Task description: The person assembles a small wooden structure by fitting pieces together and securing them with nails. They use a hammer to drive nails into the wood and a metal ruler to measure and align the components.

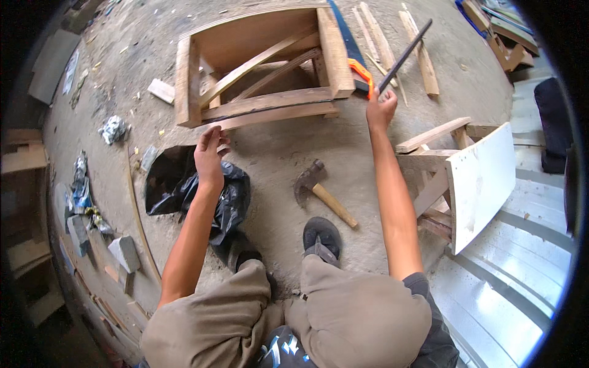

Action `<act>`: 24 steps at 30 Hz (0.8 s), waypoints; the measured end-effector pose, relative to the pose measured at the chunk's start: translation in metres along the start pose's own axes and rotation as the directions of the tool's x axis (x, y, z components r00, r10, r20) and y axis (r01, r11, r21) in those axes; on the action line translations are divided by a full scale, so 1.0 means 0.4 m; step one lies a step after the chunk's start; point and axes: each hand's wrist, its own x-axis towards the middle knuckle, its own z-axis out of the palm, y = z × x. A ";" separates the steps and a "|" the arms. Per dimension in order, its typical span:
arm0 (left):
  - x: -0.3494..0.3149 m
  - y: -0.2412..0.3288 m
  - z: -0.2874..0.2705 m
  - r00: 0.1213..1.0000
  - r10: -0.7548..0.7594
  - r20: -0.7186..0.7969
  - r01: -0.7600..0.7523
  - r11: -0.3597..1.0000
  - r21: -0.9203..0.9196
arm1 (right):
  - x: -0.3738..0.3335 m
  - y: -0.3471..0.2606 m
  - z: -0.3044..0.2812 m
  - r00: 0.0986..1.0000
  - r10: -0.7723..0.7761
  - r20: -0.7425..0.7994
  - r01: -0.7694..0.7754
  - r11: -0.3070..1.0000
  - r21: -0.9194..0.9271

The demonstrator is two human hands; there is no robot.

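My right hand (381, 110) is closed around the lower end of a long dark bar (406, 55), which slants up to the right. Just left of that hand lies a saw with an orange and black handle (362, 72) and a blue blade (345, 30). Fingers apart and slightly bent, my left hand (211, 147) is by the near left corner of a wooden box frame (264, 105) and appears to hold nothing. Crossed slats brace that frame, and a dark line runs along its near edge. Between my arms a claw hammer (331, 202) rests on the floor.
A crumpled black plastic bag (233, 193) lies below my left hand. At right stands a small wooden stool with a white top (481, 184), beside corrugated metal sheets (521, 245). Wood strips (423, 61) lie far right; concrete blocks (124, 253) and scraps lie left.
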 end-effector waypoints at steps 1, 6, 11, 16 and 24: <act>-0.004 0.004 0.019 0.999 -0.019 0.027 0.019 1.000 -0.002 | 0.045 0.017 0.010 1.000 0.021 0.012 -0.020 0.998 -0.064; -0.014 -0.003 0.066 0.990 -0.065 0.125 0.065 0.998 0.003 | 0.198 0.105 0.021 0.932 0.215 0.291 -0.096 0.922 -0.374; -0.044 0.025 0.049 0.978 -0.092 0.188 0.090 0.996 0.018 | 0.166 0.083 -0.022 0.760 0.478 0.440 -0.607 0.764 0.219; -0.058 0.044 0.018 0.971 -0.097 0.218 0.089 0.995 0.046 | 0.024 0.012 -0.160 0.723 0.401 0.563 -0.684 0.535 0.497; -0.093 0.092 -0.012 0.942 0.086 0.323 -0.090 0.996 -0.003 | -0.257 -0.129 -0.406 0.881 -0.054 0.470 -0.211 0.845 0.492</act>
